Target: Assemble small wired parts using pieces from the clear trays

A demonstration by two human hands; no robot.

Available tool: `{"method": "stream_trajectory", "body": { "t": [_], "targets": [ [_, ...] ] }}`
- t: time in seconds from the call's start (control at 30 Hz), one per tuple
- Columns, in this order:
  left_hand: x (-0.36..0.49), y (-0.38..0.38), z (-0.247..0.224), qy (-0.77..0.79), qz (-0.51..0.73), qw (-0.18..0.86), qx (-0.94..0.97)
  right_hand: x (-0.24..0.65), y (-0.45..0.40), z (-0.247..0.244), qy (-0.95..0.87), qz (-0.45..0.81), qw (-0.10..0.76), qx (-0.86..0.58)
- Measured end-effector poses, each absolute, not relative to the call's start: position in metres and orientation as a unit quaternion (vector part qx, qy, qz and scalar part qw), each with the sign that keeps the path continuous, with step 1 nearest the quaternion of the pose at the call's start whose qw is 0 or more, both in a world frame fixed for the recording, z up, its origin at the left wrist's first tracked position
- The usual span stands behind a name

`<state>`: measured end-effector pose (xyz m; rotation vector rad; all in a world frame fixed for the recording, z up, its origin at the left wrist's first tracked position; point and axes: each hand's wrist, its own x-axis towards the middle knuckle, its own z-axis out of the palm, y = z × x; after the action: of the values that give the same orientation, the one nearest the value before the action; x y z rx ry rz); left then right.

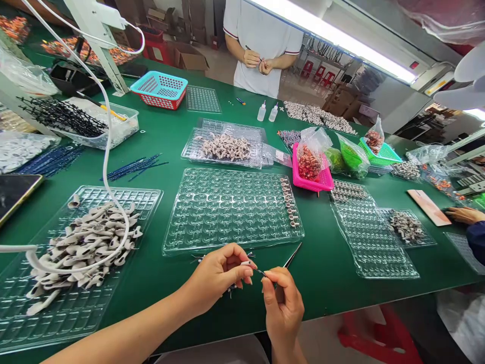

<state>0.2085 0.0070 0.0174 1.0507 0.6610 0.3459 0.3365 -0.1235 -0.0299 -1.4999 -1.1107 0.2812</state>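
Note:
Near the table's front edge my left hand (223, 275) pinches a small whitish part (247, 263) between thumb and fingers. Just right of it, my right hand (282, 298) is closed on a thin dark piece (260, 273) whose end meets the whitish part. Pointed metal tweezers (291, 256) stick out behind my right hand; how they are held is hidden. Beyond both hands lies a clear moulded tray (231, 210) with a column of small beige parts (290, 202) at its right side. A few dark bits lie partly hidden behind my left hand.
At the left, a tray (147, 197) bears a heap of beige parts (91, 242) under a white cable (108, 126). Dark blue sticks (132, 167), a pink basket (312, 179), a blue basket (159, 86) and two bottles (261, 111) stand farther back. A person (265, 45) works across the table.

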Motion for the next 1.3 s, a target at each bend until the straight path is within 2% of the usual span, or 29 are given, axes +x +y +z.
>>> {"method": "stream_trajectory", "body": {
  "t": [0.67,0.97,1.13,1.3],
  "targets": [
    [0.207,0.008,0.014,0.335,0.174,0.738,0.56,0.337,-0.12,-0.022,-0.446,0.15,0.584,-0.662],
    [0.201,0.007,0.01,0.303,0.211,0.595,0.714,0.337,-0.117,-0.022,-0.484,0.113,0.552,-0.669],
    [0.201,0.009,0.015,0.33,0.167,0.562,0.74,0.336,-0.116,-0.021,-0.497,0.098,0.531,-0.679],
    [0.2,0.012,0.012,0.305,0.2,0.511,0.778,0.336,-0.115,-0.02,-0.506,0.085,0.519,-0.683]
  ]
}}
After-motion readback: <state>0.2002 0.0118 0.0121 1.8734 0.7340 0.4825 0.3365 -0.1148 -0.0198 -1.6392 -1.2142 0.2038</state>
